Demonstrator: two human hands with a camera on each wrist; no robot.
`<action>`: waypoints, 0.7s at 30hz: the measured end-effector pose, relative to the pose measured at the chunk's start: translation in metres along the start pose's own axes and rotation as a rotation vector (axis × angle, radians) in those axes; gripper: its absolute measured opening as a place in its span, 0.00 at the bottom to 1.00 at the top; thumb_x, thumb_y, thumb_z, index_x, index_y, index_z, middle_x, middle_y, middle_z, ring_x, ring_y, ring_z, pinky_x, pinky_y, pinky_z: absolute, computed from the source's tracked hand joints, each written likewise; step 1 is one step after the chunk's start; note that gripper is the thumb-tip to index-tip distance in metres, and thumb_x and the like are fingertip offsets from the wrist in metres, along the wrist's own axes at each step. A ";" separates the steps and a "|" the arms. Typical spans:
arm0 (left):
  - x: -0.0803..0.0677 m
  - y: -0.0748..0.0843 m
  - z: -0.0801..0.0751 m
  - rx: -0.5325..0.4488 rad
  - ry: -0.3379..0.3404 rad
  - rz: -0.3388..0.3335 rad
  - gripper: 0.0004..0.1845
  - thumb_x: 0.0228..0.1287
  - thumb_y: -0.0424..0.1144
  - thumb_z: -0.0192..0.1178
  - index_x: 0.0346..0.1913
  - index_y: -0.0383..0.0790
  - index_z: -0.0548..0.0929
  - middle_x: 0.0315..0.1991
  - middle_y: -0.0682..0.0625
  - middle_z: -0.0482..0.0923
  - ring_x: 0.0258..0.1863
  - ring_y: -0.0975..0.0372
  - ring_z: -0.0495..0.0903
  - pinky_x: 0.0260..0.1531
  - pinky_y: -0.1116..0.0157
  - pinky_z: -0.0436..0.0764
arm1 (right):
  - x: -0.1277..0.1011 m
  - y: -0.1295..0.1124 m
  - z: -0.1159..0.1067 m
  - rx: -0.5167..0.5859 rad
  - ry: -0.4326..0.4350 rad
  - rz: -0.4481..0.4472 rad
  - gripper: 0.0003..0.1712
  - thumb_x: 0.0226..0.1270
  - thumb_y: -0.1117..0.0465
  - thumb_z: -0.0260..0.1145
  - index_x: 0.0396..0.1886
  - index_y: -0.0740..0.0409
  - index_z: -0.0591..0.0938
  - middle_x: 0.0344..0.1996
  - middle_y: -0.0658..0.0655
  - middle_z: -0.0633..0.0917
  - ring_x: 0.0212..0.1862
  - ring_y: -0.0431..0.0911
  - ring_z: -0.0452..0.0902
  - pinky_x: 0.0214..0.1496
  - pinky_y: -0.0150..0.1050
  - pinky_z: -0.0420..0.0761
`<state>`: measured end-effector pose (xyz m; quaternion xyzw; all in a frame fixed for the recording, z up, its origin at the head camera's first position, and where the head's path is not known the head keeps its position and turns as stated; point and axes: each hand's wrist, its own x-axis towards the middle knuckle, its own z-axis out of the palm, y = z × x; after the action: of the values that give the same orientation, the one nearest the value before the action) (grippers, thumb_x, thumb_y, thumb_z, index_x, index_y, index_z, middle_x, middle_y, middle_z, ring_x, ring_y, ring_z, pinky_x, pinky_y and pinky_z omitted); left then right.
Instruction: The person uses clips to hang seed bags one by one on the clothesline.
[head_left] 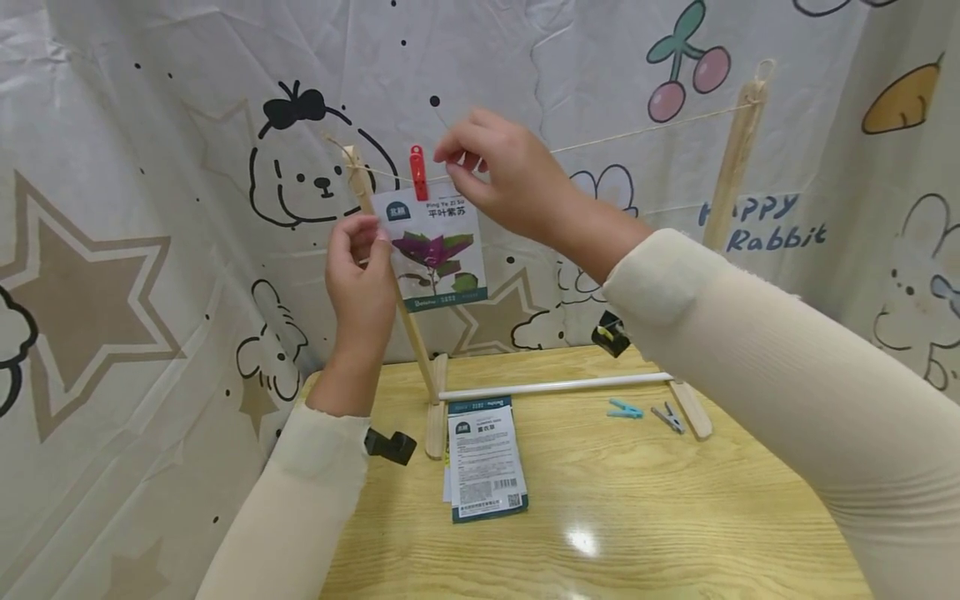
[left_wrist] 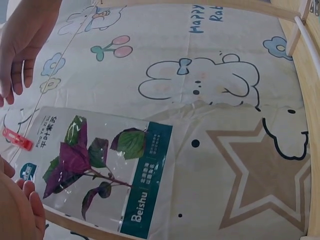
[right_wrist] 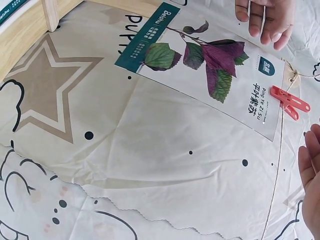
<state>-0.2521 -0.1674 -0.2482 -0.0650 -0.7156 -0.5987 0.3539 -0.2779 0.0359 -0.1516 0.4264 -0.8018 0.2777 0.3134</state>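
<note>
While a cartoon-printed backdrop sheet (head_left: 187, 125) fills most of the head view, a pale wooden table (head_left: 637, 517) takes up the lower middle, and on it stands a small wooden drying rack (head_left: 731, 167) whose string (head_left: 645, 129) runs across the upper centre of the frame. Just left of centre hangs the seed packet (head_left: 437, 250), a glossy pouch printed with a purple-leaved plant, pinned to the string at its top edge by a red clothespin (head_left: 417, 172). At the packet's left edge, the left hand (head_left: 360, 275) pinches its upper left corner between curled fingers and thumb. Above and to the right, the right hand (head_left: 498, 171) is raised at the string beside the packet's top right corner, fingertips drawn together as if pinching the string or something small; what it holds I cannot tell. Judging by its look, the packet is light, thin and rather slick, likely to bend or swing from its single pin, so the flat top edge and corners seem the safest places to hold. Lower down, a second seed packet (head_left: 486, 458) lies flat on the table, back side up, and to the right sit a teal clothespin (head_left: 624, 408) and a grey clothespin (head_left: 669, 417).
</note>
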 end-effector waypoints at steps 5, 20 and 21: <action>-0.008 -0.001 0.003 -0.009 -0.033 -0.003 0.12 0.77 0.39 0.53 0.58 0.45 0.76 0.44 0.57 0.73 0.45 0.64 0.73 0.42 0.69 0.73 | -0.007 0.002 -0.002 0.004 0.017 -0.012 0.10 0.74 0.66 0.59 0.49 0.63 0.83 0.46 0.58 0.83 0.47 0.46 0.78 0.53 0.37 0.80; -0.017 -0.004 0.006 -0.041 -0.049 -0.005 0.12 0.76 0.36 0.55 0.57 0.40 0.76 0.43 0.57 0.73 0.43 0.64 0.74 0.41 0.70 0.73 | -0.024 0.010 -0.006 0.016 0.025 0.037 0.10 0.74 0.67 0.59 0.48 0.64 0.84 0.46 0.59 0.84 0.46 0.48 0.79 0.53 0.38 0.81; -0.018 -0.005 0.006 -0.040 -0.050 -0.007 0.12 0.75 0.36 0.55 0.57 0.40 0.76 0.43 0.57 0.74 0.43 0.64 0.74 0.41 0.70 0.74 | -0.026 0.010 -0.006 0.018 0.024 0.042 0.10 0.74 0.67 0.59 0.48 0.64 0.84 0.46 0.59 0.84 0.46 0.47 0.79 0.53 0.38 0.81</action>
<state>-0.2439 -0.1573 -0.2625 -0.0847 -0.7125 -0.6122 0.3323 -0.2735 0.0577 -0.1687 0.4089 -0.8042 0.2965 0.3133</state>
